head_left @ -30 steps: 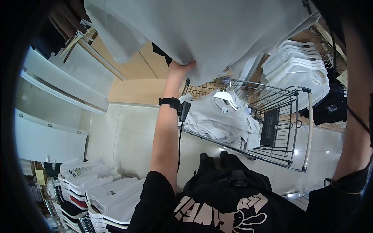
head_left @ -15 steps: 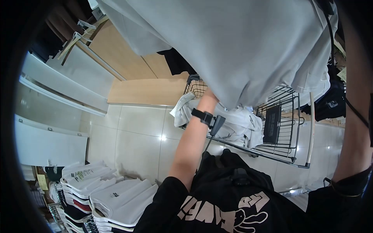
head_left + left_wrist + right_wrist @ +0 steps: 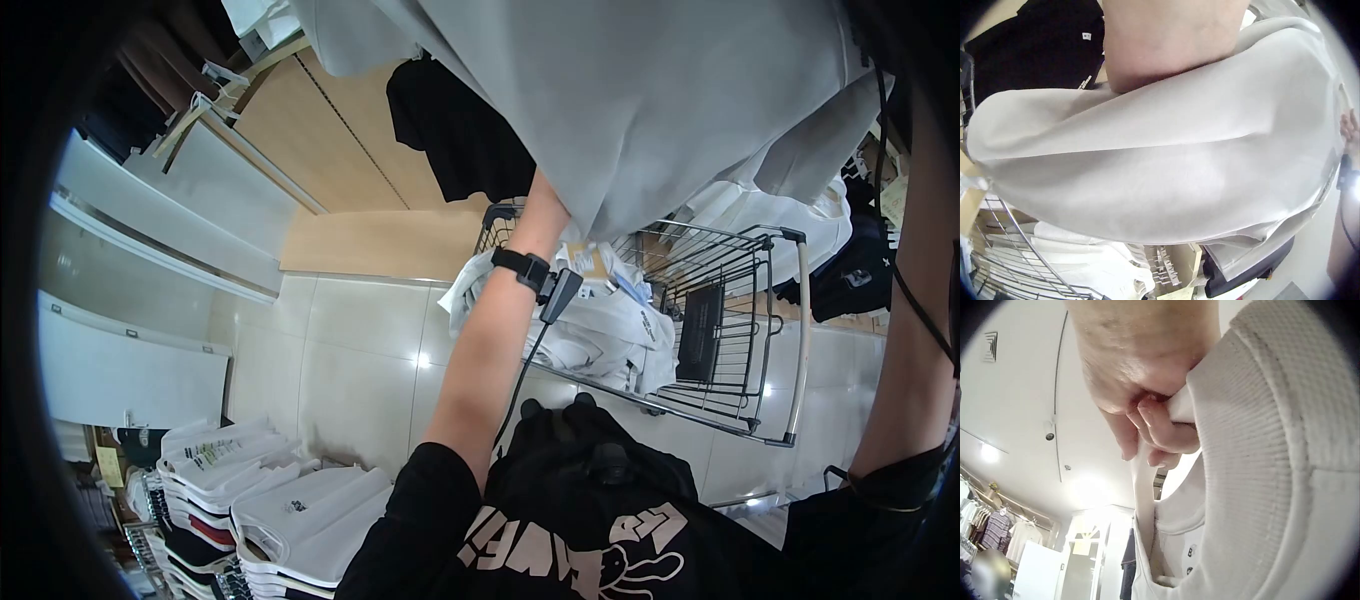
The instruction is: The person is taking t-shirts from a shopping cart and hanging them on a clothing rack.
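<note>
A pale grey-white shirt [image 3: 680, 110] hangs large across the top of the head view. In the right wrist view my right hand [image 3: 1154, 394] has its fingers curled round a white hanger [image 3: 1144, 494] inside the shirt's ribbed collar [image 3: 1254, 425]. My left hand [image 3: 1175, 44] reaches under the lower part of the shirt; the cloth hides its fingers, so I cannot tell how they lie. Beyond that wrist hangs a black shirt [image 3: 455, 130]. Below the raised shirt, white garments [image 3: 610, 335] lie heaped in a wire shopping cart [image 3: 803, 330].
White shirts [image 3: 310, 510] hang on a rack at the lower left. More white shirts [image 3: 810, 225] and dark clothes [image 3: 855, 270] hang beyond the cart. A pale wooden shelf unit [image 3: 350, 240] and white panels [image 3: 140, 355] stand on the left, above a tiled floor [image 3: 350, 360].
My left hand has moved right and slightly down with the shirt's lower part. The shirt has shifted right, showing more of the black shirt. My right arm stays nearly where it was.
</note>
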Tool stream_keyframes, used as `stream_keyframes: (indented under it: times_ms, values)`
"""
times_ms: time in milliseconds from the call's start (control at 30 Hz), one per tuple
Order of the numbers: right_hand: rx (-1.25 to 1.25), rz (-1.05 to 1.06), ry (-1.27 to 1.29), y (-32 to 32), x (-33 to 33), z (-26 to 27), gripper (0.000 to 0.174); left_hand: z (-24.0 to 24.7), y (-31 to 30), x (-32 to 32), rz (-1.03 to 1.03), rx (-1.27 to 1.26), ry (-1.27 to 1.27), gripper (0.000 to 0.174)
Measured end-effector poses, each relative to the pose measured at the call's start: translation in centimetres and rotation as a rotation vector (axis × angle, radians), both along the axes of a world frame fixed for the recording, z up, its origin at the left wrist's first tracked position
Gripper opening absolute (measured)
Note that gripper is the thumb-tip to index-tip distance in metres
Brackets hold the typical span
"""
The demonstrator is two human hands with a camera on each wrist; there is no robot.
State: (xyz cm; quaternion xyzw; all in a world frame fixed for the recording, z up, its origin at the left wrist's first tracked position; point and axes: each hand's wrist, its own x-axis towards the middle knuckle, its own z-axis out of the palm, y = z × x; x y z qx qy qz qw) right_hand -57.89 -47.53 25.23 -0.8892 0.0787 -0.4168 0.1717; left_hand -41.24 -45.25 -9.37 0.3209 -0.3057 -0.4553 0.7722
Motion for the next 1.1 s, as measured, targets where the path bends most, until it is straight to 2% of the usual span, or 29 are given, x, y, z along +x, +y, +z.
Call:
stream_keyframes:
  times_ms: [33, 100, 167, 200, 267, 333, 400, 467, 500, 533, 600, 633, 733, 767, 833, 867, 900, 967, 1000, 1067, 1100]
  values:
    - [-0.004, 0.0, -0.002, 0.0, 0.0, -0.1, 0.032, -0.2, 0.8, 0.2, 0.055, -0.031, -0.294, 0.028]
    - [-0.009, -0.005, -0.005, 0.1, -0.2, -0.4, 0.032, -1.1, 2.6, -0.3, 0.106, -0.053, -0.582, 0.029]
    - [-0.009, -0.008, -0.002, 0.6, -0.6, -1.2, 0.032, -4.1, 4.1, -0.8, -0.301, -0.037, 0.083, 0.031]
    - [-0.015, -0.011, -0.002, 1.0, -0.7, -1.6, 0.033, -5.3, 5.0, -1.2, -0.303, -0.035, 0.086, 0.031]
    - [-0.008, -0.016, 0.012, 1.7, -0.8, -2.6, 0.033, -8.0, 7.3, -2.2, -0.419, 0.257, -0.124, 0.042]
    - [0.037, -0.039, 0.056, 2.6, -0.9, -4.6, 0.033, -12.7, 9.2, -2.9, -0.5, 0.355, -0.376, 0.042]
    - [0.134, -0.138, 0.18, 3.3, -0.1, -8.1, 0.033, -19.2, 11.2, -3.5, -0.479, 0.29, -0.778, 0.043]
    - [0.231, -0.328, 0.312, 3.9, 2.0, -12.0, 0.034, -25.3, 13.6, -4.0, -0.38, 0.197, -1.142, 0.043]
    - [0.358, -0.123, 0.481, 2.1, 1.9, -13.4, 0.035, -27.4, 14.9, -4.4, -0.341, 0.185, -1.23, 0.044]
    - [0.399, 0.134, 0.235, 2.1, 2.3, -15.9, 0.036, -27.5, 15.4, -4.7, -0.361, 0.291, -1.143, 0.044]
    - [0.454, 0.025, 0.293, 2.1, 2.2, -17.7, 0.042, -27.8, 16.2, -5.1, -0.4, 0.595, -0.859, 0.045]
    - [0.467, -0.025, 0.325, 2.0, 2.1, -17.9, 0.043, -28.0, 16.1, -4.9, -0.399, 0.601, -0.859, 0.045]
    - [0.509, -0.011, 0.392, 1.0, 2.3, -17.3, 0.039, -28.0, 15.5, -4.6, -0.216, 0.64, -0.875, 0.041]
    - [0.51, -0.009, 0.388, 1.0, 2.4, -16.9, 0.039, -27.8, 15.1, -4.2, -0.215, 0.641, -0.879, 0.041]
    - [0.561, 0.025, 0.388, 1.1, 2.6, -16.1, 0.037, -28.0, 14.3, -3.4, -0.268, 0.938, -0.837, 0.033]
    - [0.561, 0.023, 0.386, 0.5, 2.8, -16.5, 0.037, -28.1, 14.1, -3.3, -0.215, 0.952, -0.971, 0.032]
    - [0.625, 0.072, 0.437, -0.4, 3.2, -17.2, 0.034, -26.8, 14.2, -3.3, -0.214, 0.951, -0.973, 0.032]
    - [0.756, 0.123, 0.545, -1.4, 3.7, -19.5, 0.028, -24.1, 14.8, -2.7, -0.242, 1.038, -1.208, 0.035]
    - [0.794, 0.123, 0.596, -1.8, 3.6, -21.4, 0.026, -26.4, 15.2, -1.8, -0.252, 1.014, -1.291, 0.039]
    - [0.869, 0.129, 0.629, -1.2, 2.7, -25.4, 0.027, -25.2, 17.4, -1.1, -0.202, 0.985, -1.081, 0.042]
    - [0.946, 0.097, 0.648, -0.3, 1.9, -26.7, 0.027, -25.4, 18.7, -0.8, -0.201, 0.982, -1.081, 0.042]
